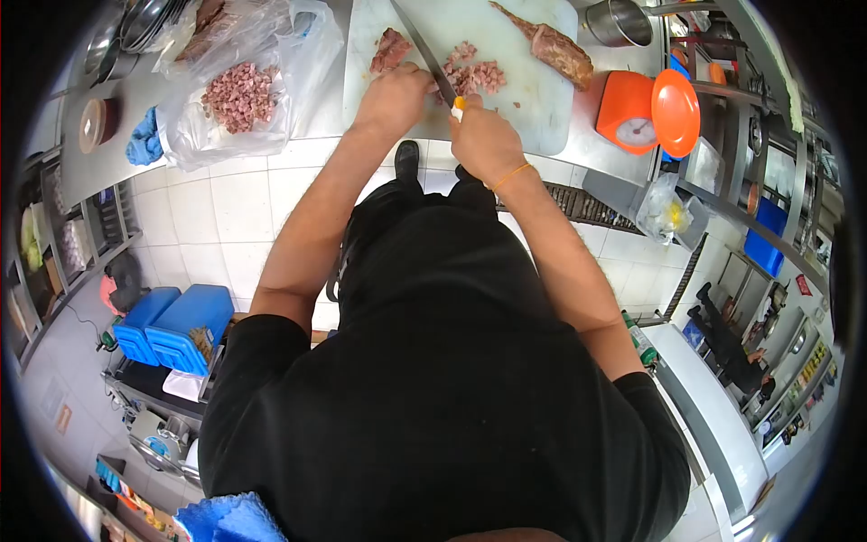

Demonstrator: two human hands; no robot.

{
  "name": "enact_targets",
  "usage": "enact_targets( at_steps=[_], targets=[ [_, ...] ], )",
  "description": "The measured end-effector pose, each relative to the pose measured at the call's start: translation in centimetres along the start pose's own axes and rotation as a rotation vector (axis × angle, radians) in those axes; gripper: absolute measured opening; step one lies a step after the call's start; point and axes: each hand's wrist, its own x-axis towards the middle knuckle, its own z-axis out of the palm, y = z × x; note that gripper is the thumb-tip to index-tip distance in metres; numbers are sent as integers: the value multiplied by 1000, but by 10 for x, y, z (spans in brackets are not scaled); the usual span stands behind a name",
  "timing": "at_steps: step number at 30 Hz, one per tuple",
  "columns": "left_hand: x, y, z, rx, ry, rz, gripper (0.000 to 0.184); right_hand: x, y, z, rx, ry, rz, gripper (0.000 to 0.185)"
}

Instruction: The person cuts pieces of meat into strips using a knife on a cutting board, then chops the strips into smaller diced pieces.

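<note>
My right hand (pixel 488 142) is wrapped around the handle of a knife (pixel 422 45) whose long blade points away over the white cutting board (pixel 542 122). Just left of the blade, my left hand (pixel 394 98) rests on the board with its fingers curled; whatever lies beneath them is hidden. A reddish chunk of meat (pixel 390 51) lies right beyond my left fingers. Diced meat (pixel 476 76) is scattered to the right of the blade. Farther right on the board sits a long brown piece of meat (pixel 560 56).
An open plastic bag (pixel 307 54) holds a heap of diced meat (pixel 240 97) at left. Nearby are a blue cloth (pixel 144 138) and a round lidded tub (pixel 97 125). An orange scale (pixel 625 113) and a metal pot (pixel 619 23) stand right of the board. Another person (pixel 730 348) is far right.
</note>
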Motion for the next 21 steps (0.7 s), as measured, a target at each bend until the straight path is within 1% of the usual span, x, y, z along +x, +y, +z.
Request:
enact_targets(
  at_steps=[3,6,9,12,15,18,21],
  targets=[
    [0,2,-2,20,46,-32,13,-13,-7,-9,-3,-50,21,40],
    [1,2,0,8,52,-29,13,-19,-8,3,17,-17,34,38],
    [2,-4,4,-6,105,45,9,-8,-8,24,45,-1,109,34],
    [2,0,-2,53,48,67,11,11,-5,27,72,36,51,35],
    [3,-3,1,91,36,82,13,30,2,26,71,31,8,37],
    [-4,-3,6,-35,138,45,12,23,9,12,113,30,1,39],
    [-9,3,7,-135,192,-80,14,-7,18,-11,100,57,40,41]
  ],
)
